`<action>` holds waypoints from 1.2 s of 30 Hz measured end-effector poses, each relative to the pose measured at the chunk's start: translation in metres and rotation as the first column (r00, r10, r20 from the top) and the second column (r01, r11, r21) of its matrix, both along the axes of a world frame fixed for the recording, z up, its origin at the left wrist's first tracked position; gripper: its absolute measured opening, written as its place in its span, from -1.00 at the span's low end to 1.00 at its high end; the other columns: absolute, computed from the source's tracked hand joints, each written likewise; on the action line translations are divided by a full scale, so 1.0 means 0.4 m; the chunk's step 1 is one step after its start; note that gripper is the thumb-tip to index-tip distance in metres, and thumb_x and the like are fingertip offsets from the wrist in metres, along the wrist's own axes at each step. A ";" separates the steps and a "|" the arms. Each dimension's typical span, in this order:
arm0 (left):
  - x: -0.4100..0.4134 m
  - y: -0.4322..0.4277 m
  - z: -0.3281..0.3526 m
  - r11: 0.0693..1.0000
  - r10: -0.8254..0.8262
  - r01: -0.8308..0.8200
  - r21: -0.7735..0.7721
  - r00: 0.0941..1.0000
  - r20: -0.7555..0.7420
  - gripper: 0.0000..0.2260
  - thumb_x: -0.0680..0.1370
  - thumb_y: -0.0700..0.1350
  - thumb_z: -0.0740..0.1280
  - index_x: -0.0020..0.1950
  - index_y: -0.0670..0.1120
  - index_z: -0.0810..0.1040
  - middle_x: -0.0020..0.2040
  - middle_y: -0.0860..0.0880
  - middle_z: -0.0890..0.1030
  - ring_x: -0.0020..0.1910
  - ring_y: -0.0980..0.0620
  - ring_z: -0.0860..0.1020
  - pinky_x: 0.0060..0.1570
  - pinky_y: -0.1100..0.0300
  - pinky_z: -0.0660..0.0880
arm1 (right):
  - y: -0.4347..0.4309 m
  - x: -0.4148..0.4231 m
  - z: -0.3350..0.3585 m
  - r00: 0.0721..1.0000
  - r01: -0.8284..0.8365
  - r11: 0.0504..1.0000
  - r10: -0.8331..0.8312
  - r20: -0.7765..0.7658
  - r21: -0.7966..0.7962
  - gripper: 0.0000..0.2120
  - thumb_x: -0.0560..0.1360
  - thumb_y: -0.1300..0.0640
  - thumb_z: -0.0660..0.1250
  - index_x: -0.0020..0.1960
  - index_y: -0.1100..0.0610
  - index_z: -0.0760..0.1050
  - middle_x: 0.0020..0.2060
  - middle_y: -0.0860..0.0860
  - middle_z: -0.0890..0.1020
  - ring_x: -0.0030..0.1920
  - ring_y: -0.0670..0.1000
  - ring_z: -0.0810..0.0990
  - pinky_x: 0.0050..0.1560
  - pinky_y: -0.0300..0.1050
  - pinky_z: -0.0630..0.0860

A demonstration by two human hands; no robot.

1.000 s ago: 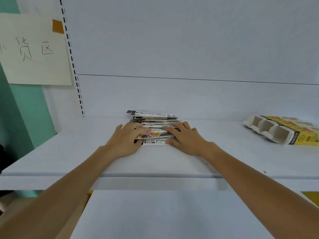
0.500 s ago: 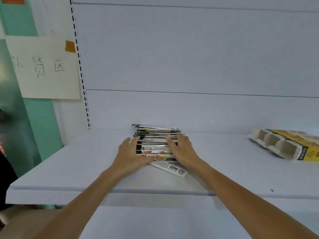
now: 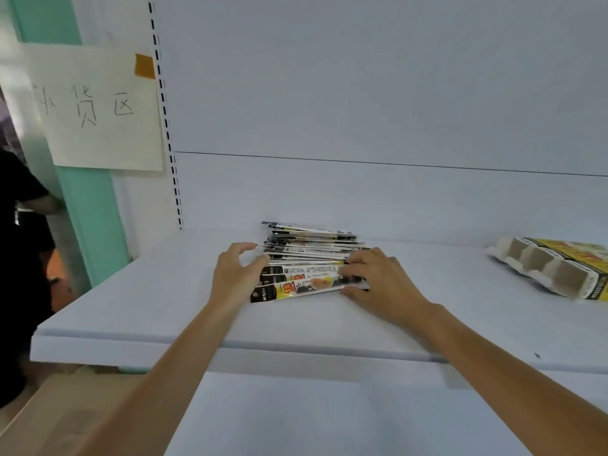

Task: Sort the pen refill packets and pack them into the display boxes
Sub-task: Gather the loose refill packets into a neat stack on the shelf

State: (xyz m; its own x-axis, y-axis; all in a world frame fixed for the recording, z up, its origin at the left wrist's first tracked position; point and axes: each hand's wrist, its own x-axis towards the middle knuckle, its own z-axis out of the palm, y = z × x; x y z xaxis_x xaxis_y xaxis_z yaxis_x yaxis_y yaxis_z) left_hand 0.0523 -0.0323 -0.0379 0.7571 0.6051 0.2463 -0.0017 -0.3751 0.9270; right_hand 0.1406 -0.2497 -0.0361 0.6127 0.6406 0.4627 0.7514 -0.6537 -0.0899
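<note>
Now the left hand [image 3: 235, 274] sits at the left end of the packets [image 3: 309, 248], fingers half curled and thumb tip against their ends; whether it grips any I cannot tell. Half a second ago it lay flatter, over the pile's near left corner. The right hand [image 3: 381, 278] covers the right ends of the nearest packets, fingers laid on top and thumb against the near edge, pinching them. The front packet [image 3: 296, 289] lies across the pile's near side, its left end swung slightly toward the person. Earlier a packet poked out from under the pile toward the right, beneath the right wrist, and it no longer shows there. The rest of the pile stays stacked behind, ragged at its ends, close to the back panel [image 3: 362, 93].

The pile rests mid-way along a white shelf [image 3: 164, 307]. Well to the right on the same shelf lies a yellow display box [image 3: 559, 274] on its side, its pale compartments facing left and toward the camera, as before. A slotted upright strip [image 3: 167, 126] runs down the panel's left edge. Left of it a handwritten paper sign [image 3: 98, 110] hangs by orange tape [image 3: 144, 65] over a teal pillar [image 3: 95, 225]. At the far left stands a person [image 3: 19, 258] in black, more of them in view than before.
</note>
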 end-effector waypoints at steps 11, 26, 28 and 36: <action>-0.044 -0.066 0.022 0.898 -0.086 0.142 -0.416 0.985 0.150 -0.48 0.44 0.12 0.38 0.28 -0.13 0.39 0.11 -0.03 0.53 0.07 0.04 0.56 0.15 0.12 0.48 | 0.106 -0.103 0.021 0.947 -0.195 0.946 0.113 0.300 0.258 -0.77 0.49 0.07 0.20 -0.21 0.15 0.56 -0.25 -0.01 0.61 -0.29 0.05 0.56 -0.40 -0.19 0.45; -0.019 -0.067 0.042 0.626 -0.204 0.312 -0.715 0.950 0.236 -0.70 0.65 -0.01 0.06 0.02 -0.20 0.45 -0.19 -0.10 0.54 -0.24 -0.01 0.54 -0.12 0.04 0.53 | 0.159 -0.101 0.081 0.996 0.093 0.977 -0.089 -0.029 0.192 -0.72 0.55 0.09 0.18 -0.16 0.20 0.59 -0.19 0.13 0.53 -0.15 0.15 0.54 -0.26 -0.08 0.38; -0.012 -0.086 0.040 0.668 -0.233 0.331 -0.667 0.944 0.236 -0.70 0.64 0.03 0.07 0.05 -0.16 0.46 -0.19 -0.10 0.59 -0.29 0.02 0.59 -0.23 0.12 0.57 | 0.192 -0.142 0.067 0.992 -0.088 0.994 0.093 -0.082 0.070 -0.70 0.57 0.05 0.16 -0.11 0.21 0.58 -0.17 0.12 0.54 -0.13 0.12 0.53 -0.24 -0.08 0.32; -0.038 -0.018 0.049 0.769 -0.060 0.209 -0.604 0.965 0.257 -0.80 0.64 -0.07 0.11 -0.09 -0.11 0.44 -0.29 -0.08 0.49 -0.37 0.03 0.54 -0.22 0.08 0.55 | 0.104 -0.078 0.031 0.989 0.036 0.991 -0.053 -0.137 -0.128 -0.71 0.53 0.06 0.28 0.23 0.06 0.51 0.14 0.04 0.52 0.20 0.05 0.45 0.16 -0.09 0.39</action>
